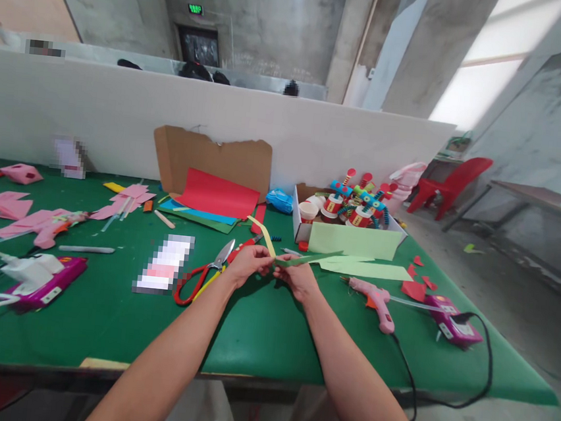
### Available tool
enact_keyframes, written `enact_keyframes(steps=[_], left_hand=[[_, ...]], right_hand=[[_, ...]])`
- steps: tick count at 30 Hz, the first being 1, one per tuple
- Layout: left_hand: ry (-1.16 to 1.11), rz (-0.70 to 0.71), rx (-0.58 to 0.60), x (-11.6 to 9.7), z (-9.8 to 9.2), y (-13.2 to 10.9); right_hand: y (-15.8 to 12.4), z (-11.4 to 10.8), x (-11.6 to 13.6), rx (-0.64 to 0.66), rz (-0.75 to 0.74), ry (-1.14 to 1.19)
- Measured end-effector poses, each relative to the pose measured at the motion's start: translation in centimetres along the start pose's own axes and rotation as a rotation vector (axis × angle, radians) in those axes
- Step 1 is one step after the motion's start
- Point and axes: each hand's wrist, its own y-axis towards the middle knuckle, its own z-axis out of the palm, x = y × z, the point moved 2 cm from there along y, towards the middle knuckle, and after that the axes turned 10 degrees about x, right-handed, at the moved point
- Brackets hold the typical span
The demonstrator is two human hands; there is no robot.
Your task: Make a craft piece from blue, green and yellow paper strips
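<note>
Over the green table, my left hand point(250, 265) pinches a yellow paper strip point(267, 237) that rises up and to the left. Close beside it, my right hand point(297, 280) is closed on a dark green paper strip point(311, 258) pointing off to the right. The two strips meet at my fingertips; whether they are joined there I cannot tell. Left of my left hand lie red-handled scissors point(203, 274), with another red-handled tool point(243, 246) partly hidden behind the hand. Pale green paper strips point(369, 270) lie beyond my right hand.
A box point(351, 241) of paper-cup figures stands behind the strips. Pink glue guns point(374, 300) and purple power strips point(454, 322) with cables lie on both sides. Coloured sheets point(220, 193) lean against cardboard point(216, 155). A white partition point(249, 118) closes the far side.
</note>
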Motion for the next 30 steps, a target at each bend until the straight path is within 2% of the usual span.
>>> enact_keyframes(steps=[13,18,22,25,30], left_hand=[[-0.024,-0.010,-0.019,0.21,-0.22,0.24],[-0.053,0.048,-0.072,0.29,-0.37,0.34],[-0.065,0.023,0.001,0.09,0.16,0.14],[-0.078,0.040,0.029,-0.15,0.48,0.04],[-0.032,0.082,-0.052,-0.23,0.29,-0.05]], right_hand=[[0.10,0.28,0.45,-0.015,-0.135,-0.218],[0.05,0.00,0.59,-0.046,-0.121,-0.048],[0.24,-0.37,0.51,-0.075,-0.071,0.123],[0.21,-0.31,0.35,-0.069,-0.038,0.118],[-0.03,0.28,0.17,0.000,-0.039,0.076]])
